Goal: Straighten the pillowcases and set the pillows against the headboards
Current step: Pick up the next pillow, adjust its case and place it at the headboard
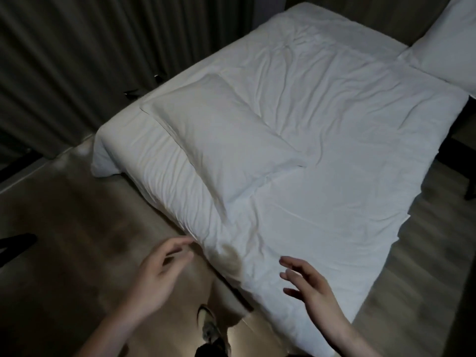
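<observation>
A white pillow (219, 140) lies flat on the bed's white duvet (347, 140), near the bed's foot end on the left. A second white pillow (448, 45) leans upright at the top right, by the headboard end. My left hand (157, 274) hovers over the floor just off the duvet's near corner, fingers loosely spread and holding nothing. My right hand (306, 282) hovers above the duvet's near edge, fingers straight and empty. Neither hand touches a pillow.
Grey curtains (77, 60) hang along the left and back. Wooden floor (64, 215) runs round the bed. My shoe (208, 325) shows at the bottom. A dark furniture leg (468, 186) stands at the right edge.
</observation>
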